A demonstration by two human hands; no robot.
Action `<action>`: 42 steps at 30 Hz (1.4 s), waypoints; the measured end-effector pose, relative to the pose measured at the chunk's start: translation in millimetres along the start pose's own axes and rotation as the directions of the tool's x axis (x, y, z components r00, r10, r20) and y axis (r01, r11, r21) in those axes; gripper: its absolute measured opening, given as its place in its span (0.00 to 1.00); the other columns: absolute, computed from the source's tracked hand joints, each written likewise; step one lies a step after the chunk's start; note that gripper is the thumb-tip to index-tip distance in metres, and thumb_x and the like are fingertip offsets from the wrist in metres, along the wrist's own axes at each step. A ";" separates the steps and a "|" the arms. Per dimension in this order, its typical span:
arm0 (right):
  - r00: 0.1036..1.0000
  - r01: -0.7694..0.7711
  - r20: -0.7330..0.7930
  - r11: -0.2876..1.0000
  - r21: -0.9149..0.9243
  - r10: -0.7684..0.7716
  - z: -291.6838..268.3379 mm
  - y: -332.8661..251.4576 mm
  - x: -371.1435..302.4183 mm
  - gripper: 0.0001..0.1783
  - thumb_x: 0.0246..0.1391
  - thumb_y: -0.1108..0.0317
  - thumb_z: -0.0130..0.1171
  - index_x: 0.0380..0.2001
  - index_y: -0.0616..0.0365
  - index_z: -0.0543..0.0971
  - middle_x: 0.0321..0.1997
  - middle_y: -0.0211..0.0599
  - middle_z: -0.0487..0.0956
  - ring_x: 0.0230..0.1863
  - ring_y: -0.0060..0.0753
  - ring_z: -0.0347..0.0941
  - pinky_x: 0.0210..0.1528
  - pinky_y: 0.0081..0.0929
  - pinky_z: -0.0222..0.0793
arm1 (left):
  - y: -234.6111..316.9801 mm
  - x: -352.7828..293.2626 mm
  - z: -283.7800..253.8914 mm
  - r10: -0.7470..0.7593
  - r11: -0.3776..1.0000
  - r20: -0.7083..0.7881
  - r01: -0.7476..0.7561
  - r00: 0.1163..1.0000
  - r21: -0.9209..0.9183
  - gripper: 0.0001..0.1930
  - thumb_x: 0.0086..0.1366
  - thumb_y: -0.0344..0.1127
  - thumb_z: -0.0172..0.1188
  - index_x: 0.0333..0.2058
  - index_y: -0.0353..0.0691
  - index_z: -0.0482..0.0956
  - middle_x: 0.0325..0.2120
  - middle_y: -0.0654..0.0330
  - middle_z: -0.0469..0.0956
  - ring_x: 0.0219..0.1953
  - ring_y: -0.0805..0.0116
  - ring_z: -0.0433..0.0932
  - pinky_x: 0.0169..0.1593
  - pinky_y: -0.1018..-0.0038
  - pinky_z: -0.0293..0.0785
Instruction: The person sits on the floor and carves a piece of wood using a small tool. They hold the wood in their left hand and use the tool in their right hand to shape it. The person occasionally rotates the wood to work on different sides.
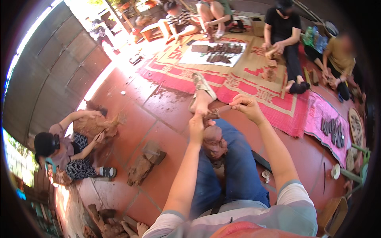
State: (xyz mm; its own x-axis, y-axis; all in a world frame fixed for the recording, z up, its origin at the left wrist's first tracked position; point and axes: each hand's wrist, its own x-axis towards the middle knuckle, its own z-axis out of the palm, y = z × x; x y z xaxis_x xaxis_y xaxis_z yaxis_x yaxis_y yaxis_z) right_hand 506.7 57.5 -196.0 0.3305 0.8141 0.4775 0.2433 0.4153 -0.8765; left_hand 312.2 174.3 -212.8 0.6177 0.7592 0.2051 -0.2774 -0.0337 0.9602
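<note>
A brown carved wooden figure [214,139] with a rounded, smooth body stands between my legs, against my blue jeans. My left hand [196,126] is closed around its upper part, so that part is mostly hidden. Just right of it, my right hand [245,108] pinches the end of a thin brownish strip [223,108]. The strip's other end reaches the top of the figure beside my left hand. Whether it is a sanding strip or a slim tool, I cannot tell.
A block of rough carved wood [145,163] lies on the tiles to my left. Nearby, a person [65,148] works on a large carving [93,125]. Ahead, people sit around a red mat [254,89] with tools on a white cloth [190,58]. More tools lie on a pink cloth [317,115].
</note>
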 end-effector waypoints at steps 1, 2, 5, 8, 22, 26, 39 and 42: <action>0.999 -0.006 -0.039 0.999 -0.038 0.004 -10.1 8.0 -4.1 0.06 0.45 0.79 0.60 0.29 0.62 0.81 0.32 0.31 0.74 0.36 0.20 0.71 0.36 0.16 0.66 | -0.7 -2.5 3.0 0.015 0.998 -0.005 -0.014 1.000 0.056 0.26 0.70 0.51 0.37 0.35 0.29 0.73 0.21 0.53 0.76 0.23 0.69 0.76 0.29 0.75 0.76; 0.997 -0.015 -0.077 0.997 -0.076 0.009 -19.7 15.7 -5.6 0.06 0.45 0.79 0.60 0.29 0.62 0.81 0.32 0.30 0.74 0.36 0.20 0.70 0.36 0.16 0.66 | 1.8 -3.0 2.9 -0.023 1.000 -0.007 0.023 1.000 -0.018 0.27 0.70 0.51 0.37 0.35 0.29 0.73 0.22 0.52 0.76 0.24 0.68 0.77 0.30 0.74 0.76; 0.979 0.119 -0.152 0.986 -0.117 -0.136 5.0 -23.2 2.4 0.05 0.45 0.78 0.61 0.29 0.61 0.82 0.32 0.30 0.75 0.35 0.20 0.71 0.35 0.17 0.66 | 10.5 -4.7 -0.4 -0.070 0.992 -0.029 0.066 0.997 -0.111 0.28 0.70 0.51 0.36 0.35 0.28 0.73 0.23 0.52 0.77 0.25 0.67 0.77 0.31 0.74 0.76; 0.995 0.095 0.001 0.994 0.060 -0.095 40.1 -59.7 9.2 0.06 0.45 0.81 0.59 0.28 0.62 0.81 0.31 0.29 0.75 0.37 0.22 0.71 0.40 0.19 0.67 | 9.1 -9.2 -0.6 -0.001 1.000 -0.003 0.001 1.000 -0.013 0.26 0.69 0.51 0.37 0.35 0.30 0.74 0.23 0.54 0.77 0.22 0.70 0.75 0.29 0.76 0.75; 0.971 0.237 0.047 0.954 -0.181 -0.233 54.8 -46.3 9.3 0.07 0.42 0.80 0.62 0.28 0.61 0.81 0.33 0.29 0.74 0.38 0.21 0.70 0.41 0.20 0.67 | 9.8 -5.5 0.3 -0.059 0.994 -0.036 0.055 0.998 -0.094 0.26 0.70 0.49 0.37 0.33 0.29 0.75 0.23 0.52 0.77 0.23 0.70 0.75 0.30 0.77 0.74; 0.979 0.027 -0.200 0.997 -0.070 -0.040 -1.0 17.8 -21.6 0.06 0.42 0.78 0.62 0.28 0.59 0.81 0.31 0.30 0.75 0.36 0.24 0.71 0.38 0.21 0.68 | 8.2 -2.8 5.1 -0.037 0.997 0.010 0.038 0.999 -0.074 0.27 0.70 0.49 0.36 0.32 0.29 0.75 0.22 0.54 0.77 0.22 0.70 0.74 0.30 0.77 0.74; 0.916 0.360 0.069 0.732 -0.579 -0.396 25.3 -66.3 -5.5 0.10 0.40 0.76 0.63 0.29 0.51 0.82 0.31 0.31 0.74 0.36 0.33 0.71 0.38 0.28 0.68 | -1.2 -5.9 -1.8 -0.088 0.934 0.113 0.121 0.990 -0.335 0.36 0.66 0.59 0.24 0.35 0.32 0.74 0.23 0.53 0.76 0.27 0.64 0.74 0.40 0.67 0.71; 0.933 0.211 0.014 0.514 -0.831 -0.359 -18.3 -71.9 -16.1 0.12 0.37 0.77 0.64 0.30 0.50 0.83 0.30 0.31 0.74 0.36 0.34 0.71 0.39 0.28 0.67 | -0.6 -8.6 1.2 -0.148 0.900 0.034 0.149 0.988 -0.410 0.35 0.66 0.58 0.24 0.35 0.32 0.73 0.26 0.49 0.77 0.28 0.63 0.74 0.41 0.67 0.71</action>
State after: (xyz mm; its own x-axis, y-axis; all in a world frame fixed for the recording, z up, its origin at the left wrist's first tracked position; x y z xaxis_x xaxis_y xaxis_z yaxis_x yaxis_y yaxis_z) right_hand 500.6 7.2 -139.5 0.2081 0.6162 0.7596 0.9528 0.0479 -0.2998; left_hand 307.9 167.0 -214.9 0.6767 0.7332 0.0667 -0.4592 0.3495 0.8167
